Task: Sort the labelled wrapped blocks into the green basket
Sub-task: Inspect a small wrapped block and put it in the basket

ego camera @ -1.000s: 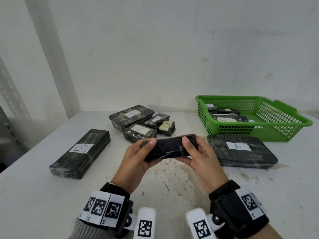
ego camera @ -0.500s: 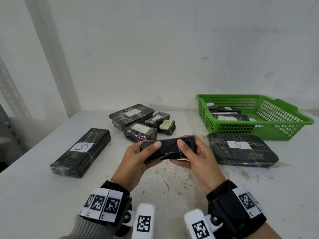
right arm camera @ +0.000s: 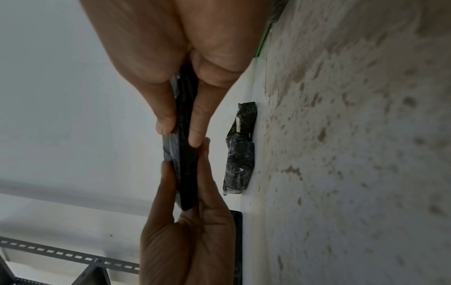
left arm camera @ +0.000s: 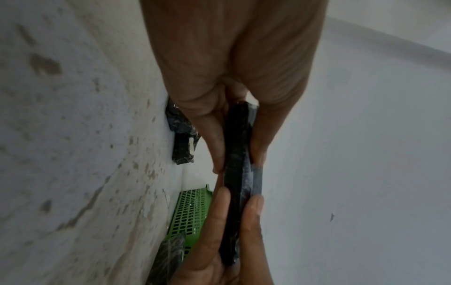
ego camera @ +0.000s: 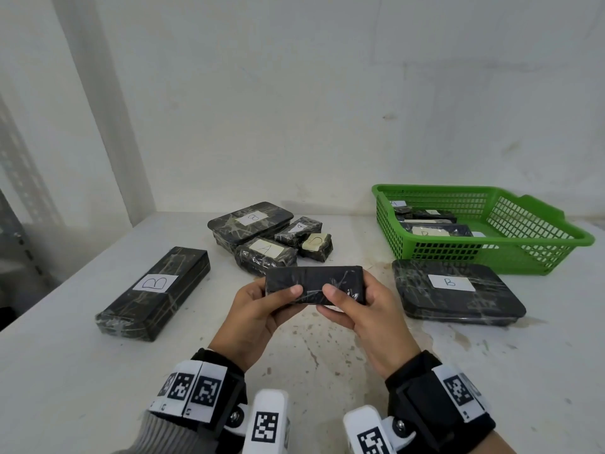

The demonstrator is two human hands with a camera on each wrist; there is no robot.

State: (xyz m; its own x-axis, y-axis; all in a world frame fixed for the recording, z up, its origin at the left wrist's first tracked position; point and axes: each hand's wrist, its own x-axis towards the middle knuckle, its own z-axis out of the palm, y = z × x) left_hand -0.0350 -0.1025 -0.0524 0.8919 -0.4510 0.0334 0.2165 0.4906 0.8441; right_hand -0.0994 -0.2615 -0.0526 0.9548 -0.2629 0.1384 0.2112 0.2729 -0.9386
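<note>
Both hands hold one black wrapped block [ego camera: 314,285] above the table's middle, its visible face showing no label. My left hand [ego camera: 262,306] pinches its left end and my right hand [ego camera: 357,309] pinches its right end, thumbs on the near face. In the wrist views the block [left arm camera: 238,173] [right arm camera: 183,152] appears edge-on between thumb and fingers. The green basket [ego camera: 530,247] stands at the back right with several wrapped blocks inside. On the table lie a long block labelled B [ego camera: 154,291], a flat block labelled B [ego camera: 455,288] and a cluster of labelled blocks [ego camera: 268,235].
The white stained table [ego camera: 311,348] ends at a wall behind. A grey perforated shelf upright [right arm camera: 61,254] stands off the table's left side. The flat B block lies directly in front of the basket.
The held block has been turned in both hands so its broad face tilts more toward me, and it sits a little higher. Nothing else on the table has moved.
</note>
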